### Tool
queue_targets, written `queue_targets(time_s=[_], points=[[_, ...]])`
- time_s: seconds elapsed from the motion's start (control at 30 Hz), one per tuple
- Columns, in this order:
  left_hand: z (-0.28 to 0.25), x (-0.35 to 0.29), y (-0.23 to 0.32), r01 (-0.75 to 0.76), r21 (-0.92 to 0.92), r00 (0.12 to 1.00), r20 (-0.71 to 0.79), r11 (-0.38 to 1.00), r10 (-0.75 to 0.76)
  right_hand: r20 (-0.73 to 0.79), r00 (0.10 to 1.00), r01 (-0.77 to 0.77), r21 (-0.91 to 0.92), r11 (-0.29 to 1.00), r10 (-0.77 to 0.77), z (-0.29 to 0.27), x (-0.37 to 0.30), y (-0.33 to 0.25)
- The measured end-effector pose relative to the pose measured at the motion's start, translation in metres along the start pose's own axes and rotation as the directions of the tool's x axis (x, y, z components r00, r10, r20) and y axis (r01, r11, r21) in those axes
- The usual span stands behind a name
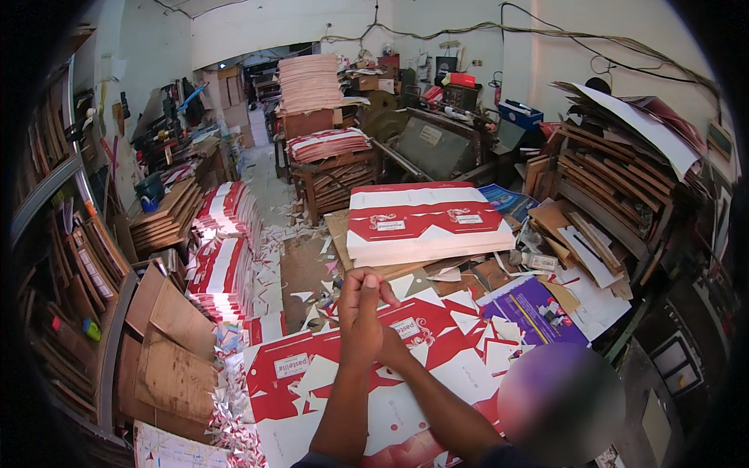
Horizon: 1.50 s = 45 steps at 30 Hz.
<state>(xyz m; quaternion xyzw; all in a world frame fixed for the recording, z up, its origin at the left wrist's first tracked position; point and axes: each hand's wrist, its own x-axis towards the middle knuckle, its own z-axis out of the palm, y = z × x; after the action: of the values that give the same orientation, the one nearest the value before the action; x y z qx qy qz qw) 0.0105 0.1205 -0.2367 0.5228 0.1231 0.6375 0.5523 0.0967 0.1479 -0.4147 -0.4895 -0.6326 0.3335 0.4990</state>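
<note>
My left hand (360, 312) is raised over the near work surface, its fingers bent and pressed together. What they close on, if anything, is hidden. My right hand (390, 348) meets it from behind; most of it is covered by the left, so its fingers cannot be made out. Beneath both lie printed red-and-white card sheets (460, 370), cut with zigzag edges. Loose triangular white and red offcuts (499, 355) are scattered over them. Just beyond my hands sits a neat stack of the same red-and-white sheets (425, 243).
More red-and-white stacks (222, 265) stand on the left, beside wooden boards (175, 374) and a heap of paper scraps (226, 405). A purple printed sheet (538, 312) lies at right, near piled wooden boards (612, 183). Behind are a tall paper stack (310, 84) and a dark machine (437, 148).
</note>
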Motion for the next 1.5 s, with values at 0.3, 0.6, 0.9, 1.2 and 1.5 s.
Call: queue_targets(time_s=[0.3,0.6,0.9,1.2,1.5], points=[[-0.008,-0.002,0.007,-0.112,-0.104,0.994,-0.011,0.988,0.111,-0.002,0.994,-0.109,0.121,0.987,0.110,0.001,-0.004,-0.004],[-0.033,0.012,-0.008,-0.109,-0.012,0.992,-0.069,0.994,0.108,-0.042,0.994,-0.096,0.113,0.989,0.101,-0.002,0.002,0.000],[-0.026,0.011,-0.003,-0.106,-0.124,0.991,-0.095,0.987,0.094,-0.028,0.990,-0.128,0.190,0.973,0.135,0.000,0.000,0.000],[-0.020,0.005,0.006,-0.084,-0.014,0.990,-0.112,0.996,0.082,-0.009,0.989,-0.146,0.184,0.972,0.151,-0.001,-0.002,-0.003],[-0.014,0.003,0.012,-0.165,-0.050,0.973,-0.173,0.985,0.154,-0.028,0.989,-0.141,0.140,0.980,0.146,-0.002,-0.003,-0.009]])
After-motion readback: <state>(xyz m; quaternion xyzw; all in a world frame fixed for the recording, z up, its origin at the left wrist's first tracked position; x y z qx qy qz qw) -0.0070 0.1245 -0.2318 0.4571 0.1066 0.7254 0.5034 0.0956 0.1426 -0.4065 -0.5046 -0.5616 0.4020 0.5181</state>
